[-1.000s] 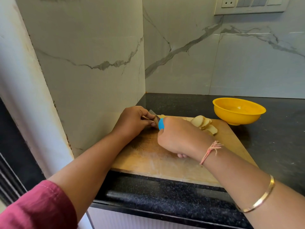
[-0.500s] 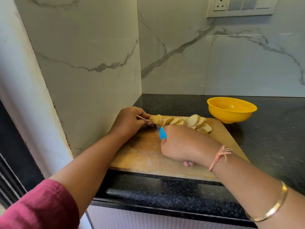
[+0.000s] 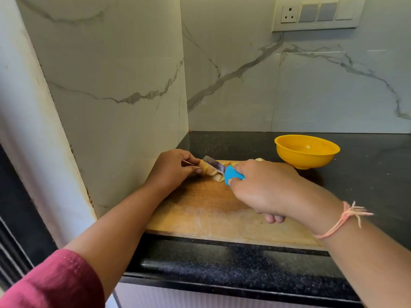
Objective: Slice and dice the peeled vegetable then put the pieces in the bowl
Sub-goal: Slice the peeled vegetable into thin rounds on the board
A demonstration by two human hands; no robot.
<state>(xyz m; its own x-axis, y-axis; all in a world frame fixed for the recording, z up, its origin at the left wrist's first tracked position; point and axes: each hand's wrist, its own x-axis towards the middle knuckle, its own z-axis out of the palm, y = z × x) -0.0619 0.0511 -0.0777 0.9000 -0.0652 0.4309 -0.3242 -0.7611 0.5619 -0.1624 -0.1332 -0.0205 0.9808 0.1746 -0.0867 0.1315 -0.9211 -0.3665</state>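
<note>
On the wooden cutting board (image 3: 213, 210) lies a peeled pale-yellow vegetable (image 3: 212, 173), partly cut into slices. My left hand (image 3: 175, 167) pinches its left end with curled fingers. My right hand (image 3: 264, 187) grips a knife by its blue handle (image 3: 232, 175); the blade (image 3: 214, 164) lies across the vegetable just right of my left fingertips. More cut slices (image 3: 259, 160) peek out behind my right hand, mostly hidden. An empty yellow bowl (image 3: 307, 152) stands on the counter beyond the board's far right corner.
The board sits on a black granite counter (image 3: 367, 174) at its front edge. A marble side wall (image 3: 122, 96) stands close on the left, and a marble back wall with a socket panel (image 3: 315, 13) rises behind.
The knife has lifted and its blade now lies on top of the vegetable, further left. My right hand now covers most of the cut slices. My left hand has stayed on the vegetable's end.
</note>
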